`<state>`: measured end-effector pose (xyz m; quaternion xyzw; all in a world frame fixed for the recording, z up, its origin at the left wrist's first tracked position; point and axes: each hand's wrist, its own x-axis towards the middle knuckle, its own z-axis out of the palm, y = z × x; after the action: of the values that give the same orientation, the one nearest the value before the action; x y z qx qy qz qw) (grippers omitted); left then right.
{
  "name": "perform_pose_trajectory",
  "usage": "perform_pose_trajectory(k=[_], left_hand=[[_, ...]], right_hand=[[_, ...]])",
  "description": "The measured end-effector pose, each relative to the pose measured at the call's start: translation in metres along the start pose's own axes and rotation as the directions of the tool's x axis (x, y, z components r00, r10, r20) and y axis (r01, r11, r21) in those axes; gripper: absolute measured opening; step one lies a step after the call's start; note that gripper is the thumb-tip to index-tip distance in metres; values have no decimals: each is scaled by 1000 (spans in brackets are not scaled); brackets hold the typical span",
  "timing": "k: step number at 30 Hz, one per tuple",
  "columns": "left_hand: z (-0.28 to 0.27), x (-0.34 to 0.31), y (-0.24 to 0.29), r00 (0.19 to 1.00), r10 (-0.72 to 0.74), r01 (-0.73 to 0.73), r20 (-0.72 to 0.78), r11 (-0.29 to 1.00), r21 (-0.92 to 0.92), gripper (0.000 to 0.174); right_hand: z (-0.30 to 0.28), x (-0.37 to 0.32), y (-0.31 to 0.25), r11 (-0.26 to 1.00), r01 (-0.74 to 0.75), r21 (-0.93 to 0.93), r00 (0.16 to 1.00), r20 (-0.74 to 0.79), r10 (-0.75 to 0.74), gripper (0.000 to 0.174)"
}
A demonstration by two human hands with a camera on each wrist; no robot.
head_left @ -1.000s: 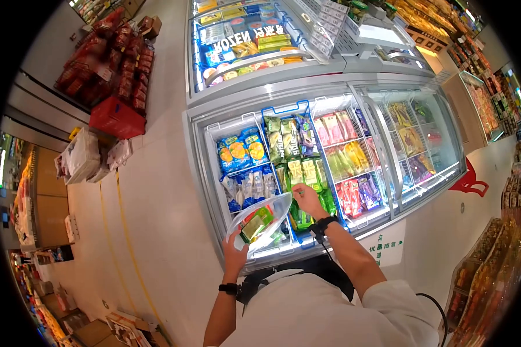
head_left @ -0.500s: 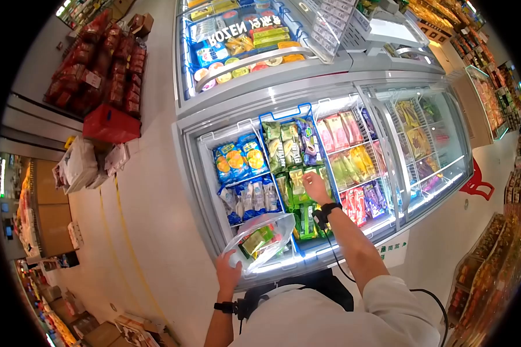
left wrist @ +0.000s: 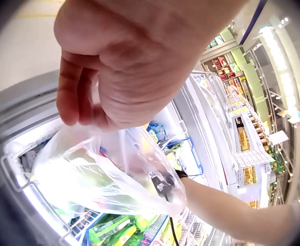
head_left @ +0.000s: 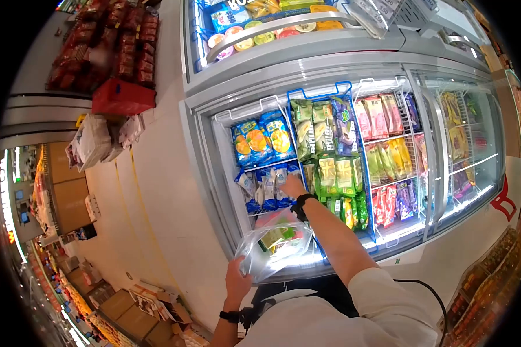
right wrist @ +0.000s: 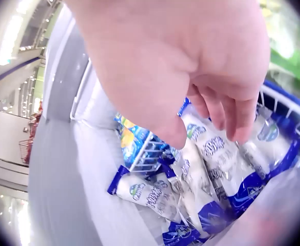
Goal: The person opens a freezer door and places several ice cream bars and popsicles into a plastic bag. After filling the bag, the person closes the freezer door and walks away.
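My left hand [head_left: 238,281] pinches the rim of a clear plastic bag [left wrist: 129,179] at the freezer's front edge. Green and red packages [head_left: 278,236] show through the film. Over a wire compartment of white-and-blue wrapped ice pops [right wrist: 219,159], my right hand [head_left: 293,186] reaches down. In the right wrist view its thumb [right wrist: 176,137] and fingers [right wrist: 239,120] are spread apart, right at the upper ends of the wrappers. Behind these ice pops lie blue bags with orange fruit pictures [head_left: 261,140].
A blue wire basket [head_left: 369,191] holds green packages [head_left: 337,173] to the right. Beyond it stand pink and yellow packs [head_left: 391,156] and the sliding glass lid's frame [head_left: 440,168]. Another freezer [head_left: 307,63] adjoins at the back. A red box [head_left: 123,97] stands on the floor at left.
My right hand has moved left from the green packages to the white-and-blue ice pops. The left hand keeps hold of the bag. The head view has shifted closer to the freezer.
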<state>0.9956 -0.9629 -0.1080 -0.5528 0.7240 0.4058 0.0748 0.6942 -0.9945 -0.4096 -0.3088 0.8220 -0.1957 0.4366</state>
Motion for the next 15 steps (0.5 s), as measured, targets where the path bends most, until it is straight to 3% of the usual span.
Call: perform_pose_trajectory(k=[2, 6, 8, 12, 15], left_hand=[[-7, -3, 10, 992, -104, 106, 67, 994, -22, 54], [-3, 1, -8, 995, 88, -92, 44, 990, 104, 56], [-7, 5, -3, 996, 43, -49, 74, 996, 78, 56], [-7, 14, -8, 994, 33, -39, 105, 997, 62, 57], [-10, 13, 10, 983, -98, 86, 155, 993, 85, 55]], right_hand=[[-8, -5, -23, 992, -91, 82, 995, 54, 87, 54], [-6, -6, -37, 943, -292, 157, 954, -25, 300, 59], [-6, -4, -41, 929, -331, 167, 938, -49, 344, 59], [2, -5, -20, 967, -154, 202, 976, -121, 180, 55], [-15, -23, -11, 975, 8, 222, 988, -155, 27, 48]])
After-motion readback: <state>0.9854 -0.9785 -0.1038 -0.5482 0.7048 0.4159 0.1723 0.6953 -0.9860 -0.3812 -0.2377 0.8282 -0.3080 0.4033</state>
